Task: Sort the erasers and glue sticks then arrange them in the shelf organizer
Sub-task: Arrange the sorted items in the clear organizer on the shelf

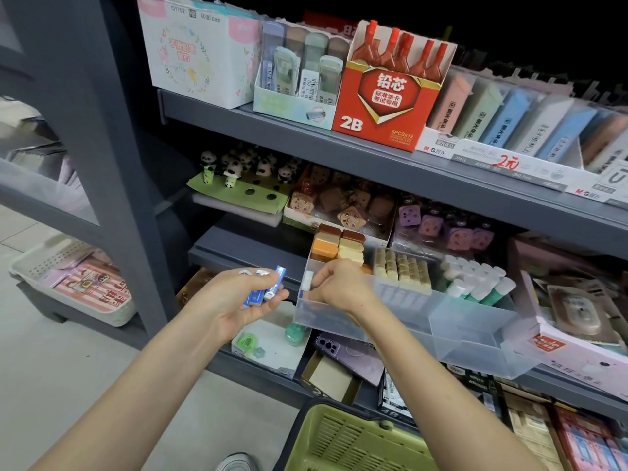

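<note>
White eraser: a small white eraser (307,279) stands upright at the left end of the organizer, just inside its near corner, pinched at the fingertips of the right hand.
Right hand: the right hand (339,287) reaches over the organizer's front wall with curled fingers grasping the white eraser.
Blue-and-white erasers: a few wrapped blue-and-white erasers (258,295) lie in the left palm, one of them poking up past the fingers.
Left hand: the left hand (227,300) is palm up, just left of the organizer, with its fingers curled round the blue-and-white erasers. It is near the right hand, not touching.
Organizer: a clear plastic organizer (475,334) sits on the middle shelf, divided into compartments, its front jutting past the shelf edge.
Beige erasers: rows of beige erasers (402,270) stand packed in the compartment right of the right hand.
Glue sticks: white-capped, green-bodied glue sticks (475,283) fill the next compartment to the right.
Block erasers: brown, orange and cream block erasers (336,244) are stacked behind the right hand. It is unclear whether they sit inside the organizer.
Behind: toast-shaped erasers (339,202) and panda figures (238,164) sit further back.
Upper shelf: a red 2B lead box (384,96) stands at the shelf's front edge.
Below: a green basket (356,436) shows at the bottom edge, between the forearms.
</note>
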A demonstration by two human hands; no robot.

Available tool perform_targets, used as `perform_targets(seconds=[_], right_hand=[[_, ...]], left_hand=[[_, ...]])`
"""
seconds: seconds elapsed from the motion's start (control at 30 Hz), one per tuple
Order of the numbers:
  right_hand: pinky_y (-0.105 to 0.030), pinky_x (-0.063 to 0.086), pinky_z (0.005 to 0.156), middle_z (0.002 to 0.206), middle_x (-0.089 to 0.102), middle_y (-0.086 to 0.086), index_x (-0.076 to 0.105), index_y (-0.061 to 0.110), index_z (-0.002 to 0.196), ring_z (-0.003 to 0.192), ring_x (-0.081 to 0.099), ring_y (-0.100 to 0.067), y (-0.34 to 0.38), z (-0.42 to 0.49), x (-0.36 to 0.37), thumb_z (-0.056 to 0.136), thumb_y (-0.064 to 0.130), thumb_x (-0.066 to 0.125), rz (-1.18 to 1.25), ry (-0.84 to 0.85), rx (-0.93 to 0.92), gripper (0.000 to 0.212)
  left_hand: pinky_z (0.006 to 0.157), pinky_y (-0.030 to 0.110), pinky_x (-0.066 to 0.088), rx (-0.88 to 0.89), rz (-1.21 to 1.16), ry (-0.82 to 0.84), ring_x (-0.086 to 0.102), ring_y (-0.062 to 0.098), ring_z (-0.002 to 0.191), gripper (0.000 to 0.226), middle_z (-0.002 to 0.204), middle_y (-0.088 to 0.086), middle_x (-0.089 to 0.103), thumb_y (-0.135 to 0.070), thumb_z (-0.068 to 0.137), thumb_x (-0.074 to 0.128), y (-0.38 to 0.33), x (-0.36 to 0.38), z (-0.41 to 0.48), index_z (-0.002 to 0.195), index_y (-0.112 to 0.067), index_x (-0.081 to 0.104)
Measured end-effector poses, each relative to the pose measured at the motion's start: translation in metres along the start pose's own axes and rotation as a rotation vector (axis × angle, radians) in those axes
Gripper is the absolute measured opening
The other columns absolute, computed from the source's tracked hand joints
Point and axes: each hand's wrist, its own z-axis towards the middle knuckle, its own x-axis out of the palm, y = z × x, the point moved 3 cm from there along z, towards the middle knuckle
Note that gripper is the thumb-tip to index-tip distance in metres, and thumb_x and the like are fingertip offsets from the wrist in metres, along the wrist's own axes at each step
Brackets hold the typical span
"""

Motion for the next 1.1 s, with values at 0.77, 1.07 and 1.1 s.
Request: perform_targets(seconds=[0.77, 1.07, 1.1], right_hand=[[-0.022, 0.039, 0.051, 0.070, 0.052, -0.001, 0.055, 0.011, 0.071, 0.065, 0.049, -0.014, 0.001, 0.008, 0.006, 0.081, 0.025, 0.073, -0.230, 0.068, 0.100, 0.025], [-0.012, 0.032, 0.049, 0.080, 0.058, 0.004, 0.072, 0.011, 0.091, 0.069, 0.049, -0.006, 0.001, -0.001, 0.007, 0.076, 0.015, 0.077, -0.063, -0.092, -0.013, 0.016], [-0.012, 0.030, 0.049, 0.078, 0.056, 0.005, 0.071, 0.012, 0.089, 0.069, 0.048, -0.006, 0.002, -0.002, 0.008, 0.075, 0.014, 0.078, -0.071, -0.102, -0.014, 0.015]], left_hand=[[0.048, 0.022, 0.052, 0.002, 0.048, 0.013, 0.070, 0.025, 0.076, 0.014, 0.096, 0.021, 0.065, 0.002, 0.082, 0.066, 0.011, 0.002, 0.002, 0.096, 0.002, 0.062], [0.049, 0.022, 0.054, 0.002, 0.072, 0.003, 0.070, 0.024, 0.074, 0.011, 0.092, 0.020, 0.066, 0.001, 0.084, 0.065, 0.013, 0.004, 0.002, 0.095, 0.000, 0.063], [0.049, 0.022, 0.054, 0.003, 0.073, 0.001, 0.069, 0.024, 0.075, 0.012, 0.092, 0.020, 0.066, 0.002, 0.084, 0.065, 0.013, 0.004, 0.002, 0.096, -0.001, 0.062]])
